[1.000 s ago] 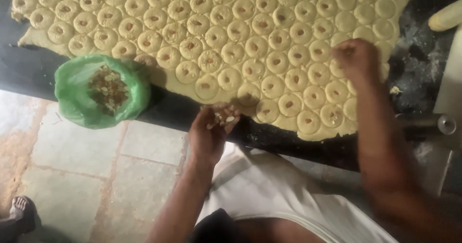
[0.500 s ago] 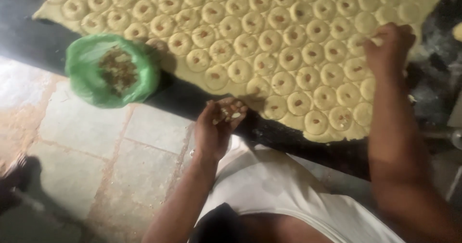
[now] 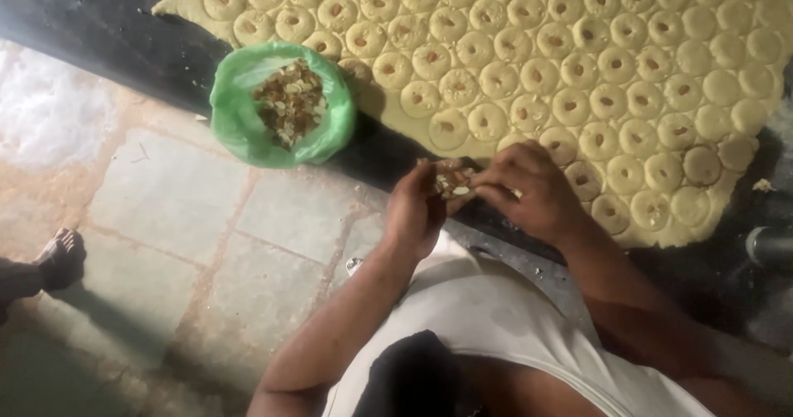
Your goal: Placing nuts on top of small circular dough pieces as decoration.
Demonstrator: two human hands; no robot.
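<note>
A wide sheet of pale yellow dough [image 3: 628, 61] lies on a dark counter, pressed into several round pieces with a dimple each; many dimples hold a bit of nut. My left hand [image 3: 417, 210] is cupped at the counter's near edge and holds a small heap of chopped nuts [image 3: 451, 184]. My right hand [image 3: 529, 190] is right beside it, fingertips pinching into that heap. A green plastic bag [image 3: 248, 119] full of chopped nuts sits open on the counter, left of my hands.
The dark counter [image 3: 99, 28] runs diagonally across the view. Below it is a stone tile floor [image 3: 190, 243]. Another person's bare foot [image 3: 58, 260] stands at the far left. A metal pipe end [image 3: 768, 243] shows at the right edge.
My right hand has come back from the far right of the dough sheet to my left hand. The view has shifted, so the green bag sits further right.
</note>
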